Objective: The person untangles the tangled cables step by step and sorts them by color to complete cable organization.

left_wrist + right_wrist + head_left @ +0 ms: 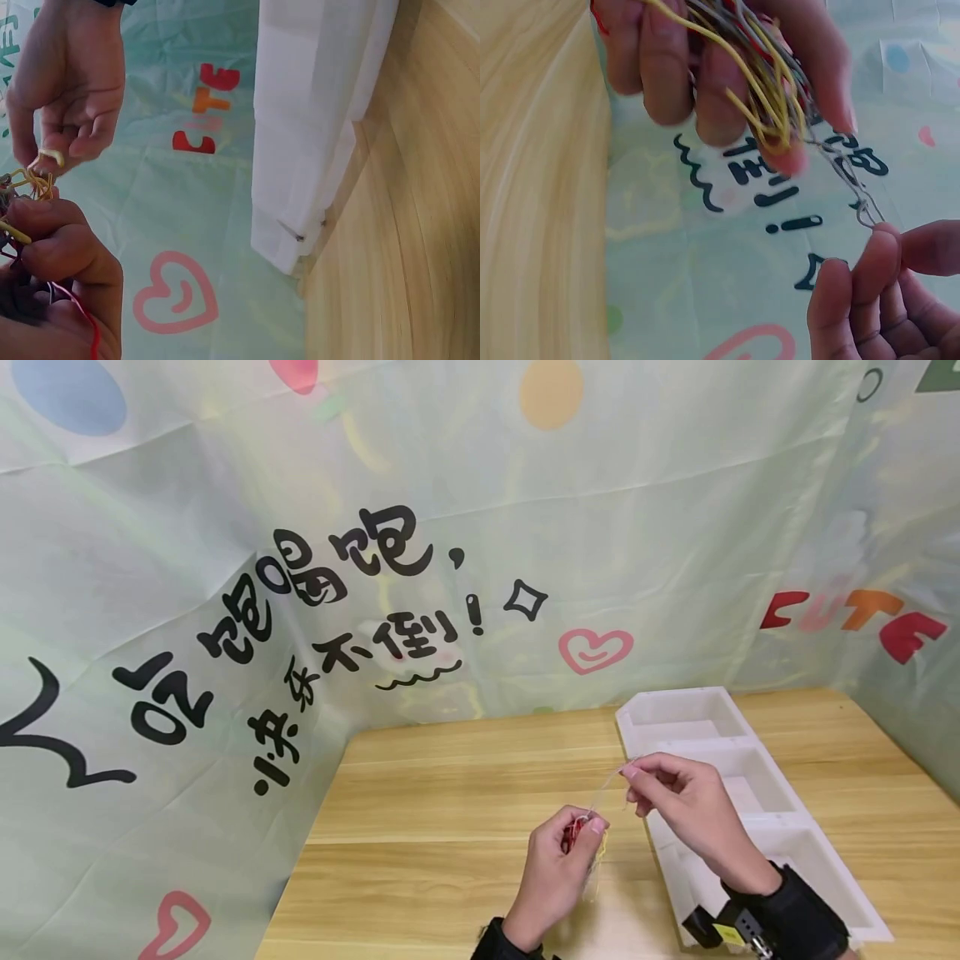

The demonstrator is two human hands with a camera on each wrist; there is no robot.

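In the head view my left hand (551, 877) grips a tangled bundle of thin yellow, grey and red wires (776, 101) above the table. Some loops stick out past its fingers, and a red wire (86, 315) trails beside the hand in the left wrist view. Up and to the right, my right hand (693, 806) pinches a grey wire (849, 176) between thumb and forefinger. That wire runs from the bundle to the right fingertips, with a small twisted loop near them. Part of the bundle is hidden inside the left hand.
A white tray (765, 742) with three compartments stands on the wooden table (450, 785), below and beyond my right hand. Printed cloth (660, 552) hangs behind the table and along both sides. Black bands with cameras wrap both wrists.
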